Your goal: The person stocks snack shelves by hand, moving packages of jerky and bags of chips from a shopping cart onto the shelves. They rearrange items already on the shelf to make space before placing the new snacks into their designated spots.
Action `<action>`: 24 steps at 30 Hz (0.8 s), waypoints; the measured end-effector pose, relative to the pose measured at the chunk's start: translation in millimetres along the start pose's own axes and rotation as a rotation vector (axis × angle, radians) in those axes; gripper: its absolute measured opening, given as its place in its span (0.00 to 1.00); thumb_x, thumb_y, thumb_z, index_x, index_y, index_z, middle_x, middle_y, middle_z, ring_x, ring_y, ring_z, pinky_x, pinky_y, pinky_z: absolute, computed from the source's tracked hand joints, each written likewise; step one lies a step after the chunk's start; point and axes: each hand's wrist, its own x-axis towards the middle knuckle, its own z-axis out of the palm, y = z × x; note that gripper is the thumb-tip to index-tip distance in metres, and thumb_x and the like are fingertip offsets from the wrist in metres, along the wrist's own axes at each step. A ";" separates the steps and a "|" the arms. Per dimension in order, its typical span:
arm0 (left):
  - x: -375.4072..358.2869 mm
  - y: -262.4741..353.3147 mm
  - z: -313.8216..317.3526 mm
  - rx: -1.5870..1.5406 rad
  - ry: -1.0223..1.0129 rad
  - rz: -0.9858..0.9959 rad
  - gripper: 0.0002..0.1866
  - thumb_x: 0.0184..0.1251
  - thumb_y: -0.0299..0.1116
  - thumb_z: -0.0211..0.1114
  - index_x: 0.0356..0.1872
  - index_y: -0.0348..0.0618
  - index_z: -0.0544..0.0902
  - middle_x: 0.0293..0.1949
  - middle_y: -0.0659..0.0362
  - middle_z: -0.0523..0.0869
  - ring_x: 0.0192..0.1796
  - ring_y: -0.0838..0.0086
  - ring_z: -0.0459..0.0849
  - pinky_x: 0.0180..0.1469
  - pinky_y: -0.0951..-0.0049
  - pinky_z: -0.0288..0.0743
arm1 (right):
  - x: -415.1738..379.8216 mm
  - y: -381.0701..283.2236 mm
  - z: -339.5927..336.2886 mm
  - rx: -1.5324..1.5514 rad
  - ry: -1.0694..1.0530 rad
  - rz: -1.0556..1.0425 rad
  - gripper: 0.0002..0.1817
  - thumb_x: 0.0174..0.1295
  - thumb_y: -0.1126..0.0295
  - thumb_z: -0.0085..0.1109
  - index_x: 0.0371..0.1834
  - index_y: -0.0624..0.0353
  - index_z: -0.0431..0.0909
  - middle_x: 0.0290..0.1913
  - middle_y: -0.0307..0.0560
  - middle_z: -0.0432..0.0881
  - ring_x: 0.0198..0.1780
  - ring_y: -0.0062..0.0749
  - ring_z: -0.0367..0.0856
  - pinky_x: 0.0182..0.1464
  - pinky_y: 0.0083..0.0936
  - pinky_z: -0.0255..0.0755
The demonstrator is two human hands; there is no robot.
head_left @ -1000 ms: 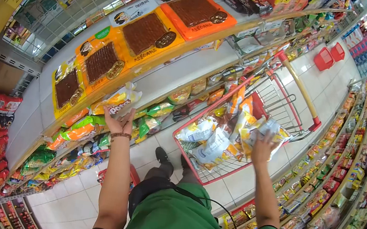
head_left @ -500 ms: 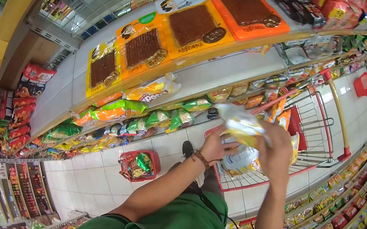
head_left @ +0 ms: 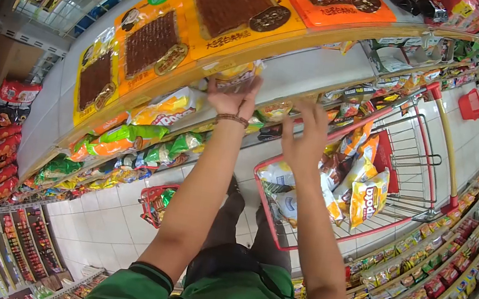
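My left hand [head_left: 233, 96] reaches into the shelf under the upper board, its fingers around a snack bag [head_left: 240, 76] that shows only in part. Above the shopping cart's near end, my right hand [head_left: 306, 136] is empty, with its fingers apart. A yellow and white potato chip bag [head_left: 368, 199] lies among other snack bags in the cart [head_left: 269, 218]. Another yellow chip bag [head_left: 172, 106] rests on the shelf, left of my left hand, beside a green and orange bag [head_left: 127, 137].
Large orange packs [head_left: 225, 5] with brown contents line the upper shelf. A red basket [head_left: 155, 205] holding bags stands on the floor by my legs. Lower shelves of snacks [head_left: 448, 267] curve along the right. Two red baskets [head_left: 476, 105] sit farther off.
The bag that was between my hands over the cart is out of them. My left hand has moved up and left to the shelf; my right hand has moved left, now empty.
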 end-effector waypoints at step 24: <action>-71.4 -35.3 -17.6 1.879 -0.365 1.534 0.46 0.48 0.21 0.72 0.75 0.39 0.66 0.70 0.42 0.62 0.73 0.40 0.57 0.73 0.41 0.54 | 7.8 -68.9 -36.5 0.556 -0.044 0.653 0.31 0.55 0.71 0.73 0.64 0.62 0.75 0.50 0.57 0.83 0.41 0.40 0.87 0.44 0.30 0.81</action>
